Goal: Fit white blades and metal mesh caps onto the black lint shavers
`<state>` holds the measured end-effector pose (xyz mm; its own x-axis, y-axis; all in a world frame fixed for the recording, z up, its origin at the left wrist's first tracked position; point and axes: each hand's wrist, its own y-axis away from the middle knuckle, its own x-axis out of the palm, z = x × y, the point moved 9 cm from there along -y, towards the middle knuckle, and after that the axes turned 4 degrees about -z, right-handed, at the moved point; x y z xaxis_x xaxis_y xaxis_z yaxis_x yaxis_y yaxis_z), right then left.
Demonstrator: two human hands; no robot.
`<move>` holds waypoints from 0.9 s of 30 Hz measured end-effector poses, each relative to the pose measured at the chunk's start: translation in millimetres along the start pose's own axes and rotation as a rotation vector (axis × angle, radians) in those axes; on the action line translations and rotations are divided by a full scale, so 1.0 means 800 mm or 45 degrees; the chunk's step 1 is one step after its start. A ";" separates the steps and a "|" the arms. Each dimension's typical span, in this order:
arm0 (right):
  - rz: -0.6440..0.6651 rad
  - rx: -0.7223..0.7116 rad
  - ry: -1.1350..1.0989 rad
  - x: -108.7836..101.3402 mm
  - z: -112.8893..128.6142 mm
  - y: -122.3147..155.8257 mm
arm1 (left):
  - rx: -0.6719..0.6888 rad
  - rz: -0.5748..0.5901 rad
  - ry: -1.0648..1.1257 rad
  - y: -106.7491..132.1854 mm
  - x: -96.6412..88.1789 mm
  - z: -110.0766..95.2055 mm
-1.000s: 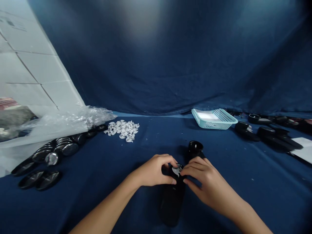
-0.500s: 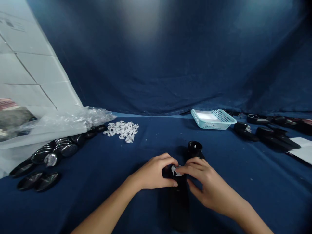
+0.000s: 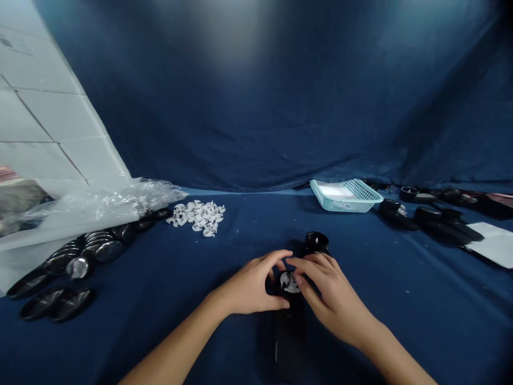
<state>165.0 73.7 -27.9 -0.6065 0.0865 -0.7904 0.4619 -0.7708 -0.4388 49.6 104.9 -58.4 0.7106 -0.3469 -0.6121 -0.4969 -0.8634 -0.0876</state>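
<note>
Gently, the left hand [image 3: 249,286] and right hand [image 3: 334,299] curl half-open over a white piece [image 3: 290,282] on a black tube [image 3: 289,342] (any grip is hard to tell); light fingertip pressure suits it.

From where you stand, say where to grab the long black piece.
Grip the long black piece by its lower body from the near side: that straight stretch lies free on the blue cloth, while the left hand and right hand crowd the white piece above it.

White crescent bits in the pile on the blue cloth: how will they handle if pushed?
The white crescent bits look thin and light, lying in a loose overlapping heap, so a push would probably scatter them. They are small, so likely fiddly to pick singly. Stiffness can't be told.
</note>
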 end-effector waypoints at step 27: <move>-0.216 0.058 -0.049 -0.002 -0.035 -0.018 | 0.041 -0.374 -0.055 -0.017 -0.004 0.016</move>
<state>177.7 102.5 -32.0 -0.6982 0.1941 -0.6891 0.3216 -0.7749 -0.5441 47.9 121.9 -65.2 0.8050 -0.0671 -0.5895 -0.2887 -0.9123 -0.2905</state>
